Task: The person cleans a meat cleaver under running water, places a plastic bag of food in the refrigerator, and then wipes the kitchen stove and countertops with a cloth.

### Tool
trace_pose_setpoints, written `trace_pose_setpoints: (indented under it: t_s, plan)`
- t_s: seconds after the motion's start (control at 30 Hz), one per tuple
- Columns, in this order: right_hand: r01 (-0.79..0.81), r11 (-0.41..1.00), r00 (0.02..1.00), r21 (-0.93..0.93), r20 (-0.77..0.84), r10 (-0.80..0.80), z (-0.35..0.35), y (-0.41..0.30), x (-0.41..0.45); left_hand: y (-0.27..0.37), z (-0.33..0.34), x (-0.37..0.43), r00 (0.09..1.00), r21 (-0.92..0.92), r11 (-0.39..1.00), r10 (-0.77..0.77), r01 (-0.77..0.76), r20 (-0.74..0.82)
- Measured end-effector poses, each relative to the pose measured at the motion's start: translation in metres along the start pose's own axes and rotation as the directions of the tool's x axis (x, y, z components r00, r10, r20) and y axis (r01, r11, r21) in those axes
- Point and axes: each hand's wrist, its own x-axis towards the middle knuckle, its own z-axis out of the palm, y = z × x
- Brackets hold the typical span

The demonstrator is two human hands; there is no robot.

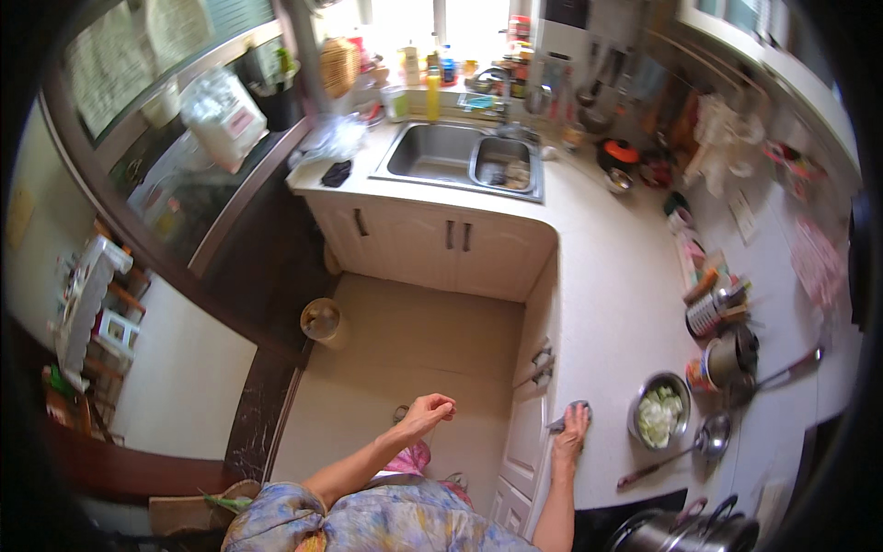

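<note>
My right hand (571,438) presses a grey cloth (560,422) onto the edge of the white countertop (607,290). To its right on the counter stands a metal bowl (633,422) of cut pale-green vegetable pieces (660,416). A ladle (710,436) with a dark handle lies beside the bowl. My left hand (431,410) hangs in the air over the floor, fingers curled and close together; nothing shows in it.
A double-bowl steel sink (438,153) is set in the far counter, near a black cloth (336,174). Utensil holders (731,353) line the right wall. A steel pot (662,535) stands at the lower right. A bin (323,323) is on the floor at left.
</note>
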Motion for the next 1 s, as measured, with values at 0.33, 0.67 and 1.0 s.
trace_pose_setpoints:
  t_s: [0.33,0.67,1.0]
  plan:
    - [-0.108,0.993,0.987,0.052,-0.116,0.113,0.099,-0.008,0.194,0.021,-0.181,0.003,0.840,-0.177,0.969,0.053,-0.175,-0.540]
    - [0.548,0.800,0.824,0.246,0.007,-0.566,0.211,-0.316,0.355,0.005,-0.272,-0.040,0.537,-0.285,0.936,-0.135,-0.207,-0.833]
    - [0.804,0.581,0.582,0.125,0.027,-0.812,0.375,-0.498,0.469,0.071,-0.282,-0.001,0.280,-0.351,0.877,-0.264,-0.329,-0.923]
